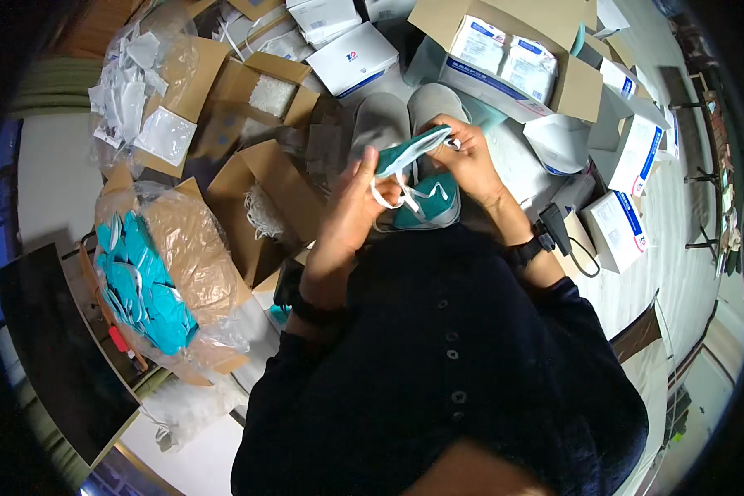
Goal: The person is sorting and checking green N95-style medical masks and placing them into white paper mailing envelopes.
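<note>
A teal face mask with a white lining and white straps is stretched between my hands, above my lap. My left hand grips its left end, with a white strap looping down beside the fingers. At the opposite end my right hand pinches the mask's edge near a strap. Below it, another teal piece with white straps lies by my lap; whether it is a separate mask I cannot tell. Some of my left fingers are hidden behind the mask.
On the left, a bag-lined carton holds several teal masks. Open cartons with white cords and small white pieces stand beyond. Ahead is a box of white packets; white boxes stand right. My shoes are between.
</note>
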Motion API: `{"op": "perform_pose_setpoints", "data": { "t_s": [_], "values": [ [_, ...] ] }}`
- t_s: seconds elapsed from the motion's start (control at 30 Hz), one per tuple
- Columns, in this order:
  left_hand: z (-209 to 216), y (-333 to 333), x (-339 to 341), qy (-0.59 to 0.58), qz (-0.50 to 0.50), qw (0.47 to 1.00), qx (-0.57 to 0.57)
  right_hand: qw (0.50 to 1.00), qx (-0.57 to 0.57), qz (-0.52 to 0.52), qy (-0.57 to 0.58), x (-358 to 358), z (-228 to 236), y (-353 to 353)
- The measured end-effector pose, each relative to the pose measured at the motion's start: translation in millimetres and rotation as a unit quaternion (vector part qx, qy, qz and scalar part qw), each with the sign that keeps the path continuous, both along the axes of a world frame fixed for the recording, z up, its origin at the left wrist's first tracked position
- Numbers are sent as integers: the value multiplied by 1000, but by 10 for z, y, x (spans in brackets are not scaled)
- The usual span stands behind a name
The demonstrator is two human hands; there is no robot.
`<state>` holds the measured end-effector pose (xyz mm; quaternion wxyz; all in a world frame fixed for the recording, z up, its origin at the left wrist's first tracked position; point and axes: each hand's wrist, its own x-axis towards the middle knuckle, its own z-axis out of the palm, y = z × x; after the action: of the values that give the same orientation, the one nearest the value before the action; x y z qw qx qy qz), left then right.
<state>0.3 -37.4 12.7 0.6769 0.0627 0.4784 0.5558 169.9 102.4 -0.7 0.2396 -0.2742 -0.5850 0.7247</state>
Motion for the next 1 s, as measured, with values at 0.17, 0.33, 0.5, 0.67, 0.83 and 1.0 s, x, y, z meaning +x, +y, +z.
{"op": "perform_pose_setpoints", "data": {
  "t_s": [0.17,0.33,0.5,0.67,0.83,1.0],
  "values": [
    [184,2,18,465,60,876,111,999,10,20,-46,-82,278,24],
    [248,118,51,519,33,850,78,989,-97,-110,24,-240,162,2],
    [204,158,127,488,79,864,96,996,5,-85,17,-408,156,-250],
    [74,50,86,477,63,873,81,955,292,-27,-43,-368,23,-222],
    [332,42,26,450,104,885,60,954,248,-102,-137,-207,-263,258],
    [146,147,-1,442,173,878,63,999,-20,-20,-37,-443,90,-235]
  ]
}}
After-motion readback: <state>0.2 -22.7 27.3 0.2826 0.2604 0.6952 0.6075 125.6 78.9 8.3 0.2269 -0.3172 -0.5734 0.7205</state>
